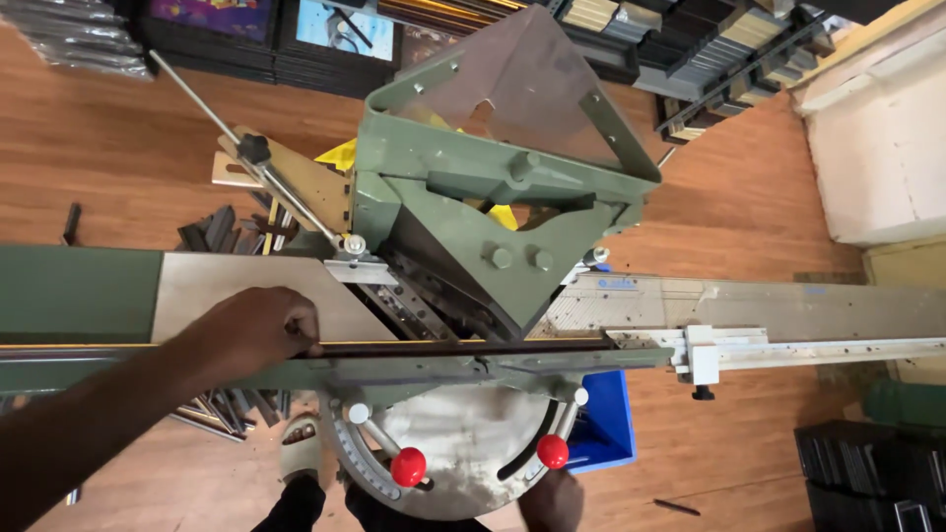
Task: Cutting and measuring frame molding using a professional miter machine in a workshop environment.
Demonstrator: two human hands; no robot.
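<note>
L hand point(258, 330) gripping dark moulding strip point(463, 347) on green mitre bench point(79, 293); wood floor point(89, 148); R hand point(550, 499) unclear.

Dark thin moulding strip point(463, 347) flat across cutter bed.

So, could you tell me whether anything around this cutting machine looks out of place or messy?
Yes: offcut strips lie scattered loose on the wooden floor behind the green mitre cutter, with more under its table. The left hand presses a dark moulding strip against the fence; that looks orderly.
</note>
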